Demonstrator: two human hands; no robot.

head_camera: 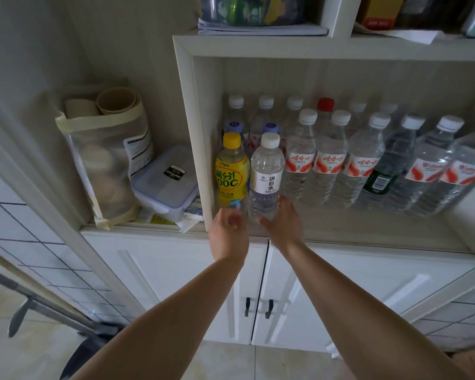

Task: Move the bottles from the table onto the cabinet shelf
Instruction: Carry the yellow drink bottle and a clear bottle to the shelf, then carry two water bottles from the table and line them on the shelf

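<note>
Cabinet shelf (340, 229) nearly full; upright white-capped water bottle (266, 174) sits just above right hand (281, 224), fingers loosely cupping its base.

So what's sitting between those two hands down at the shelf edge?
In the head view, the bottom of the clear white-capped water bottle stands between the left hand and right hand. A yellow bottle is beside it.

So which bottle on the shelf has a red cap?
The back-row bottle, the fourth from the left. Only its red cap shows above the front row; the other caps are white, pale blue or yellow.
</note>
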